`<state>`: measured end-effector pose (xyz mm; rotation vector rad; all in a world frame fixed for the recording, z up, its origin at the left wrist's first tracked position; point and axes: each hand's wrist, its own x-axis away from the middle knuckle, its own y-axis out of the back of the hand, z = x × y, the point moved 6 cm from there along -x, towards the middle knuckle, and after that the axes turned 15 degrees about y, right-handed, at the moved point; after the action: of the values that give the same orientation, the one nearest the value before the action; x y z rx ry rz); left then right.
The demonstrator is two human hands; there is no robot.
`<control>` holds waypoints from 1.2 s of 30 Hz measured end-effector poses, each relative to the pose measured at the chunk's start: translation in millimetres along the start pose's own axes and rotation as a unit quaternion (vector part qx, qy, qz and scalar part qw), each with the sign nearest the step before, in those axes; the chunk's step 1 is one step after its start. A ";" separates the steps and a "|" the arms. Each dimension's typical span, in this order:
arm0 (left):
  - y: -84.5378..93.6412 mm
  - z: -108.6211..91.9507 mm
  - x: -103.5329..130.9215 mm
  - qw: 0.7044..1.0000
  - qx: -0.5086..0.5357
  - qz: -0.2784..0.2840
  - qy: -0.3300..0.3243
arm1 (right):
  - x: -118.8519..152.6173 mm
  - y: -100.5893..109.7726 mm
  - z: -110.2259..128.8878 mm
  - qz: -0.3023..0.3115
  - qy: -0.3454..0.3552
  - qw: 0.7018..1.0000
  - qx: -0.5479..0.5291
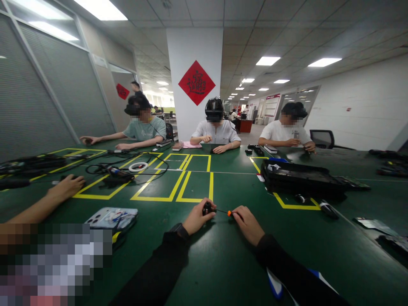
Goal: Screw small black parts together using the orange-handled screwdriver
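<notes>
My left hand [198,217] is closed around a small dark object [207,207], too small to name, low over the green table [216,263]. In my right hand [247,224] the fingers pinch what looks like a small screwdriver [229,213] with an orange collar. Its thin shaft points left, toward the dark object; I cannot tell whether the tip touches it. Most of its handle is hidden by my fingers.
At right lies a long black tray [293,178], with a computer mouse [328,209] near it. Cables [108,163] and a white tape roll [138,166] lie at left. A co-worker's hand [68,186] rests beyond a phone [113,216]. Several people sit across.
</notes>
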<state>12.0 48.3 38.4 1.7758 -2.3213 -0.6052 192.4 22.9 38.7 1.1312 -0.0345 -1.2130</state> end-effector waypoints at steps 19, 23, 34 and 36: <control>-0.2 -0.8 -0.7 1.000 0.000 0.008 0.005 | 0.5 0.4 -2.6 -0.003 0.011 1.000 0.002; -0.3 -0.9 -0.5 1.000 0.002 0.004 0.006 | 0.9 2.5 0.7 -0.016 0.011 1.000 -0.001; -0.1 1.5 -0.2 1.000 0.006 0.001 0.014 | -0.7 -1.0 0.9 0.009 0.013 1.000 -0.006; -0.1 1.7 -0.3 1.000 0.004 0.002 0.014 | -1.1 -0.9 0.2 0.008 0.020 1.000 -0.002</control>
<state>11.7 49.0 36.9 1.7717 -2.3115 -0.5688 191.2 23.7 38.8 1.1489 -0.0106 -1.1751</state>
